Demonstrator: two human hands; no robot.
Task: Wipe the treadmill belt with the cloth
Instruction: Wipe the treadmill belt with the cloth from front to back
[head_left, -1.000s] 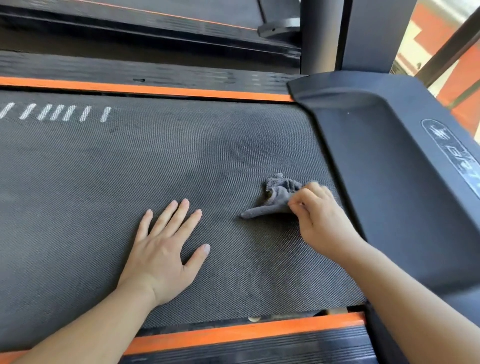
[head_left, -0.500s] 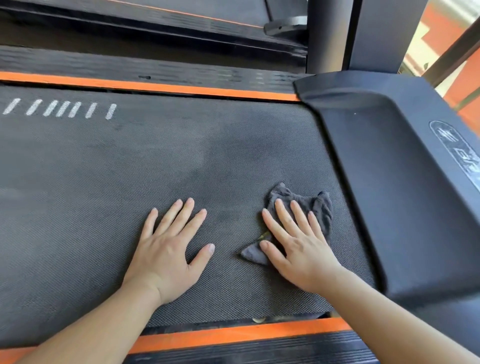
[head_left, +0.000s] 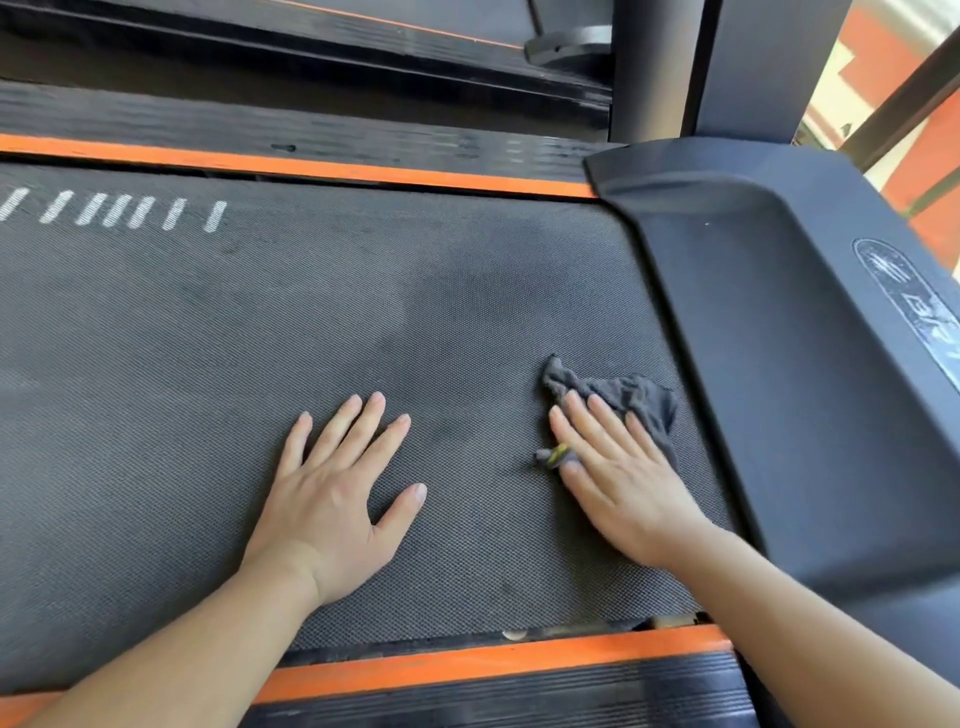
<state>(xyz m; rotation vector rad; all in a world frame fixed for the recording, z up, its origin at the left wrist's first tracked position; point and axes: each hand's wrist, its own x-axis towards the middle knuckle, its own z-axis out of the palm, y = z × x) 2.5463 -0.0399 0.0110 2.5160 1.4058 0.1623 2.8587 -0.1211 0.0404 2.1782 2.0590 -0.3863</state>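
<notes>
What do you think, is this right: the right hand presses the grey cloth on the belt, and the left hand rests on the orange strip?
One part is wrong. The head view shows the left hand flat on the belt, not on the orange strip. The right hand does press the grey cloth on the belt.

Bright daylight from right, wide-angle edge warp

Part of the grey cloth (head_left: 634, 395) lies hidden beneath the right hand (head_left: 618, 478). At ten o'clock the white dashes (head_left: 119, 210) smear and run off the edge. At three o'clock the logo (head_left: 904, 296) is cut off and blurred, perhaps lettering, but unreadable.
</notes>
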